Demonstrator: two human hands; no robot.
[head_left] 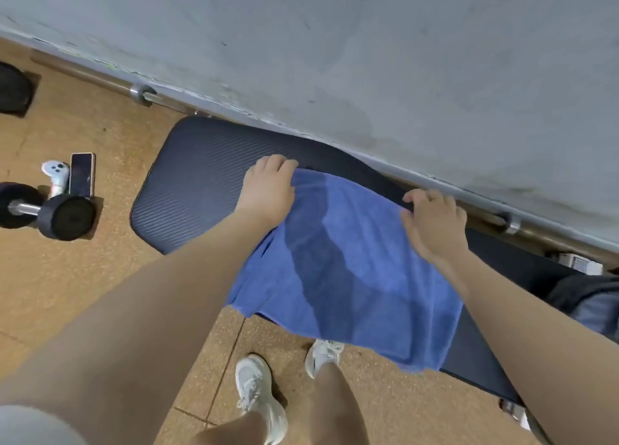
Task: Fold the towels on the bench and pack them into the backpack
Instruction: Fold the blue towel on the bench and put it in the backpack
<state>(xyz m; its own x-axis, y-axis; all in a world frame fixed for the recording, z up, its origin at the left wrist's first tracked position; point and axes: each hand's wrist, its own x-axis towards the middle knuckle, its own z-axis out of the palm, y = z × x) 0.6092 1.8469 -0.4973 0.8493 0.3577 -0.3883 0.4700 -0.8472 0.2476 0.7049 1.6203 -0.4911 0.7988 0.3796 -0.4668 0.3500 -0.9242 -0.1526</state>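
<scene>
Blue terry towel spread across the dark ribbed bench pad, its near edge hanging over the bench side toward the person's feet. Cloth looks soft, with darker shaded bands running across the middle; a loose fold bunches at its left edge. Left hand grips the far left corner, fingers curled over the towel's edge. Right hand pinches the far right corner, fingers bent round the cloth.

Bench stands against a grey concrete wall on a tan speckled floor. A steel barbell lies along the wall's foot. Left on the floor: a black dumbbell, a dark phone, a white handheld controller. White sneakers below.

At the right edge a dark backpack is cut off by the frame; whether it is open cannot be made out. A small white object beyond it is too blurred to name.
</scene>
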